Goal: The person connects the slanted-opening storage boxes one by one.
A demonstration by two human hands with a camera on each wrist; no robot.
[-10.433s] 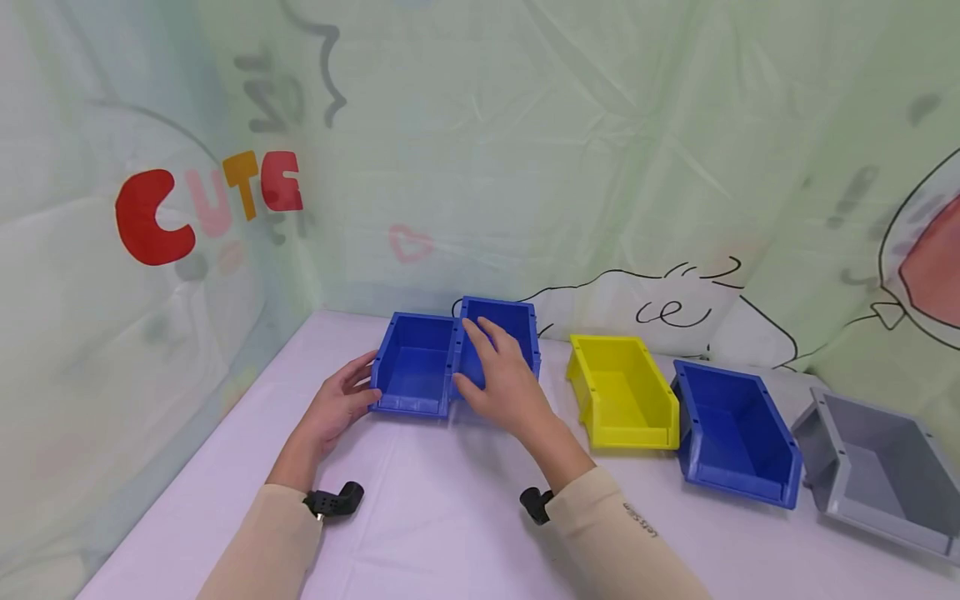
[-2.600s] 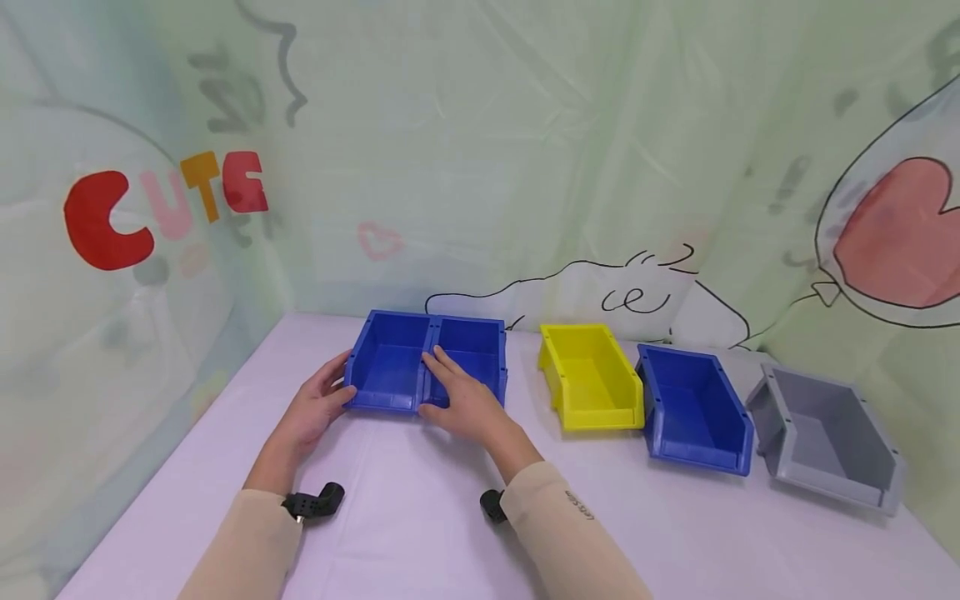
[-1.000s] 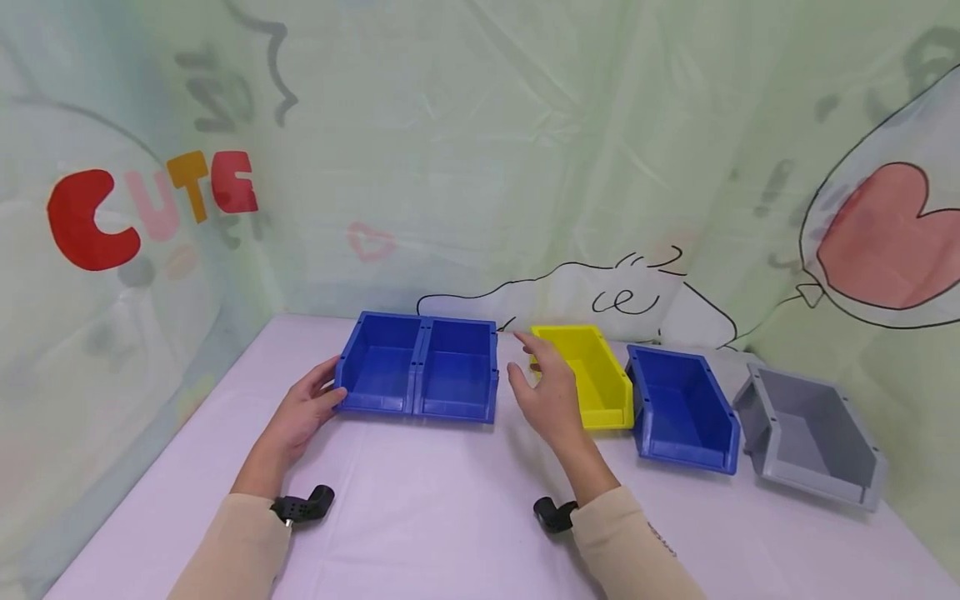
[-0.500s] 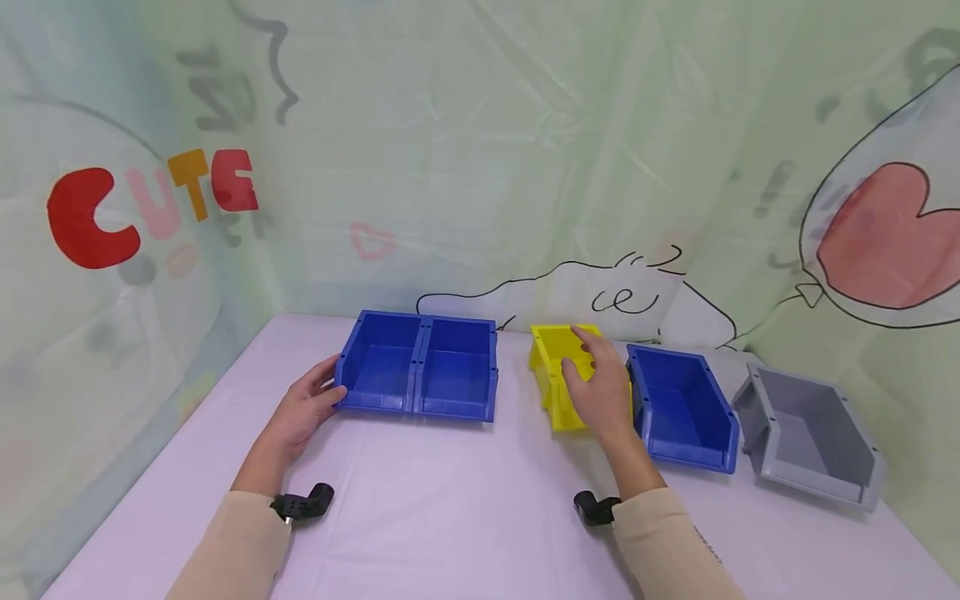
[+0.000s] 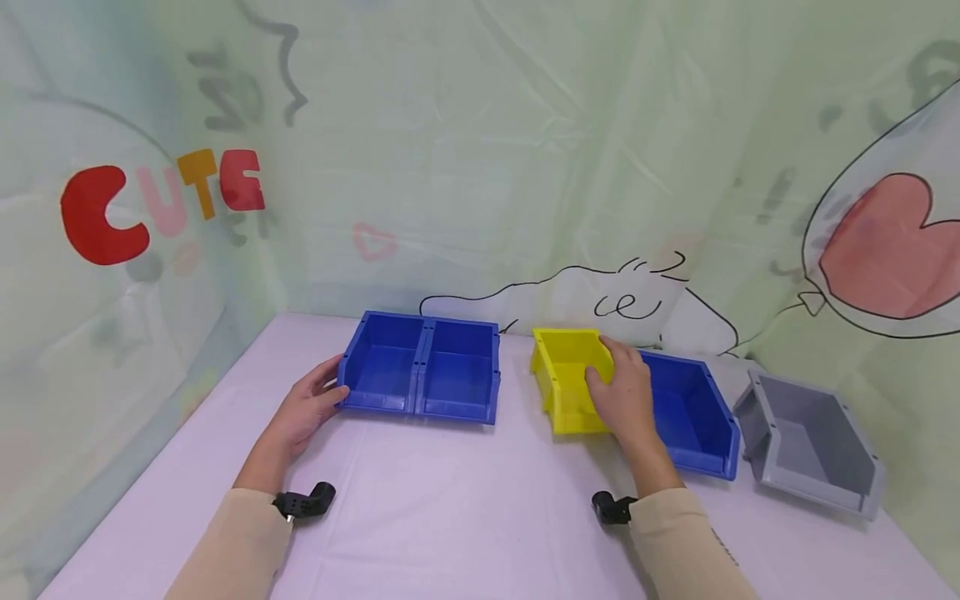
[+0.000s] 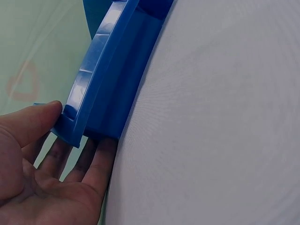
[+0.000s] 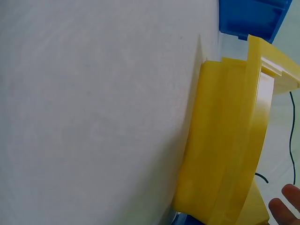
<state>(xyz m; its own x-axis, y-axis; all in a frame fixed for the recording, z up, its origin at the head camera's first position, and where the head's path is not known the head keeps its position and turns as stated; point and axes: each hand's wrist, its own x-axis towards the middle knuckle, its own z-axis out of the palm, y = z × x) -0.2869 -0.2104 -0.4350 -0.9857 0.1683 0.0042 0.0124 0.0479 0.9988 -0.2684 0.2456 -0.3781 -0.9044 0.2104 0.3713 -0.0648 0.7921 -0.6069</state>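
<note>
Two blue storage bins (image 5: 382,367) (image 5: 457,371) stand side by side on the white-covered table, their walls touching. My left hand (image 5: 303,412) holds the left bin at its front left corner; in the left wrist view the thumb (image 6: 44,117) presses the front lip and the fingers lie along the side. My right hand (image 5: 626,396) is over the right wall of a yellow storage bin (image 5: 573,396), its fingers loosely bent. Only fingertips (image 7: 281,211) show in the right wrist view, beyond the yellow bin, with no clear grip on it.
Right of the yellow bin stands another blue bin (image 5: 690,417), partly hidden by my right hand. A grey bin (image 5: 813,442) is at the far right. Behind the table (image 5: 450,508) hangs a printed curtain (image 5: 480,167).
Earlier my right hand set the second blue bin against the first and let go. It has since moved right, across the yellow bin to its right wall. My left hand stays at the left bin.
</note>
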